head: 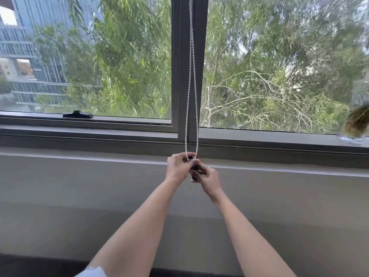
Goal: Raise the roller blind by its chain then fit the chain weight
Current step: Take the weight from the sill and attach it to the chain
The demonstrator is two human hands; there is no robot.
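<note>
A white bead chain (191, 80) hangs as a long loop in front of the window's grey centre post (191, 27). The loop's bottom end disappears between my two hands, just below the sill. My left hand (178, 166) pinches the chain's lower end with thumb and fingers. My right hand (207, 179) is closed around a small dark chain weight (195, 169), held right under the loop; only a strip of it shows between the fingers. The blind itself is out of view above.
A grey window sill (79, 136) runs across the view with a plain grey wall (79, 196) below. A black window handle (77, 114) lies at the left. A glass vase with a mossy plant (355, 126) stands on the sill at the far right.
</note>
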